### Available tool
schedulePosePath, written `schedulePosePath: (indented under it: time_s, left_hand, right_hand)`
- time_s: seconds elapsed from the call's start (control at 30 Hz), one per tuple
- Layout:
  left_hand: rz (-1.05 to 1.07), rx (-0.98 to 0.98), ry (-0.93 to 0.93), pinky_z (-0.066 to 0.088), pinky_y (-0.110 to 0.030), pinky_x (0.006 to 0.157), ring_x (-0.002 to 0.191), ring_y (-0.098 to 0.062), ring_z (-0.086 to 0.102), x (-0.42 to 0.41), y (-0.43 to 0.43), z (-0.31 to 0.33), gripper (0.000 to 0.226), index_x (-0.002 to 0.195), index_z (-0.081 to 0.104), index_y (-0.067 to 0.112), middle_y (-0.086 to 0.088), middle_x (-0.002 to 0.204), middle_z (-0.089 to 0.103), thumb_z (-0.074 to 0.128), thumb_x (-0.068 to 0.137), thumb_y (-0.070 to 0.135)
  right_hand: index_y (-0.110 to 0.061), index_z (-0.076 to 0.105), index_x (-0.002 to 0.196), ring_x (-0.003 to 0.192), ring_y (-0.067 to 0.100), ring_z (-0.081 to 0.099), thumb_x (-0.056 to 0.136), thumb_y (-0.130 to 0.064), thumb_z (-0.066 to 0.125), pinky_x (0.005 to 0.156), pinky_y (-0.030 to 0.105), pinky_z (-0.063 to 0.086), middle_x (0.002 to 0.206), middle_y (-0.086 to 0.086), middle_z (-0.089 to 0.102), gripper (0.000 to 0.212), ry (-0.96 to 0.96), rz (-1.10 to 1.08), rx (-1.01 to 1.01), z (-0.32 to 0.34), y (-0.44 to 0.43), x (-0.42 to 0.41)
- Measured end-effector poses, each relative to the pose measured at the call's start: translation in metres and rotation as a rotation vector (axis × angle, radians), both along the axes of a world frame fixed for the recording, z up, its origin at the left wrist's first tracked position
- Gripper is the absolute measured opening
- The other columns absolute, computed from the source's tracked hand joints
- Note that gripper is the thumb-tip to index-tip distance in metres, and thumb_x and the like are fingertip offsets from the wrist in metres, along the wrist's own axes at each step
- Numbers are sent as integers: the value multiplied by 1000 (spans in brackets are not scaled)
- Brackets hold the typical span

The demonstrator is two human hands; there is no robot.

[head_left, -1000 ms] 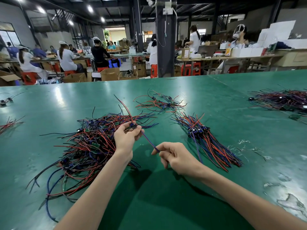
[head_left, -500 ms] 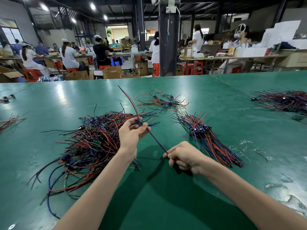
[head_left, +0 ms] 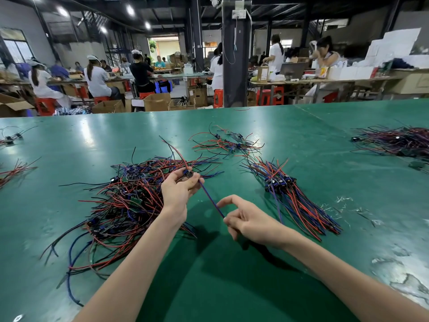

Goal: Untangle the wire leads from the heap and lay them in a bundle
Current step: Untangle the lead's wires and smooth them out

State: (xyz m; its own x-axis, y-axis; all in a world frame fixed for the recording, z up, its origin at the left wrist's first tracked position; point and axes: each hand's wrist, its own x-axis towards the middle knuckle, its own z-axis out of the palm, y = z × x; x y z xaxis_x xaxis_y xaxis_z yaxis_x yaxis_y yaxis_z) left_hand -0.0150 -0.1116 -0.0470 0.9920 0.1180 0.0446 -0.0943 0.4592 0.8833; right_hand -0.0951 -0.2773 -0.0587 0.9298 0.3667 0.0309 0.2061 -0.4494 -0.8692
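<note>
With left hand raised just above the right edge of the heap, pinching the small connector block of one wire lead between thumb and fingertips. Leaves the rest of the heap lying on the green table, a loose knot of red, blue and black strands with small green boards caught among them. Carries the lead's blue-and-red tail down and rightward from that pinch to the right hand, held low over the table, index finger crooked upward, other fingers loosely curled; nipped there or merely brushing the fingertips, cannot tell. Further right, meets the bundle already begun: side by side, dark blocks together at the far end, tails fanned toward the near edge. Judging by looks, almost weightless, limp, thin enough to kink, smooth enough to slide through a light pinch, yet apt to snag on neighbouring boards and bare ends. Best taken at the block, the one rigid part, never by a single strand, for fear of straining the solder joints. Calls for drawing the tail out slowly along its own length, then setting block against blocks.
</note>
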Motion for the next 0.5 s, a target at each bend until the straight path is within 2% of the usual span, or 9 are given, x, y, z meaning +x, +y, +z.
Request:
schedulePosePath:
  time_s: [0.1, 0.17, 0.23, 0.33, 0.43, 0.5]
  left_hand:
    - [-52, 14, 19, 57, -23, 60, 54, -14, 65, -1, -2, -1, 17, 89, 54, 7, -12, 74, 61, 58, 85, -10]
    - [-77, -8, 50, 56, -23, 58, 53, -14, 65, -2, -5, -3, 17, 88, 53, 6, -11, 74, 61, 57, 86, -11]
    - [-106, -34, 77, 57, -23, 58, 52, -14, 65, -4, -9, -3, 17, 89, 53, 5, -10, 73, 60, 56, 86, -11]
    - [-179, -37, 111, 57, -24, 57, 53, -15, 65, -10, -16, -4, 19, 96, 52, 4, -9, 70, 63, 57, 86, -11]
    - [-274, 44, 125, 56, -24, 55, 52, -14, 65, -21, -31, -10, 20, 99, 55, 4, -7, 67, 66, 60, 84, -9]
    - [-314, 142, 120, 56, -26, 62, 56, -14, 66, -28, -40, -14, 17, 95, 58, 8, -8, 76, 65, 63, 83, -3]
  right_hand:
    - [-19, 43, 117, 52, 20, 50, 96, -7, 45, 57, 31, 44, 59, -1, 63, 24, 59, 17, 14, 4, -3, 1]
    - [-17, 46, 116, 51, 15, 53, 96, -12, 47, 54, 19, 42, 66, 6, 69, 21, 128, 52, 20, 11, -6, 2]
    - [-18, 53, 113, 46, 14, 40, 97, -30, 48, 45, 17, 32, 72, 14, 72, 21, 188, 57, -29, 18, -11, 3]
    - [-13, 62, 106, 36, 11, 21, 95, -51, 42, 35, 18, 21, 70, 17, 72, 45, 244, -6, 2, 25, -18, 7]
    - [-12, 66, 89, 31, 8, 19, 93, -47, 49, 31, 17, 14, 75, 18, 73, 40, 172, -162, 130, 22, -20, 13]
    - [-11, 67, 78, 30, 6, 22, 92, -36, 58, 31, 17, 14, 77, 21, 71, 30, 121, -223, 203, 19, -21, 15]
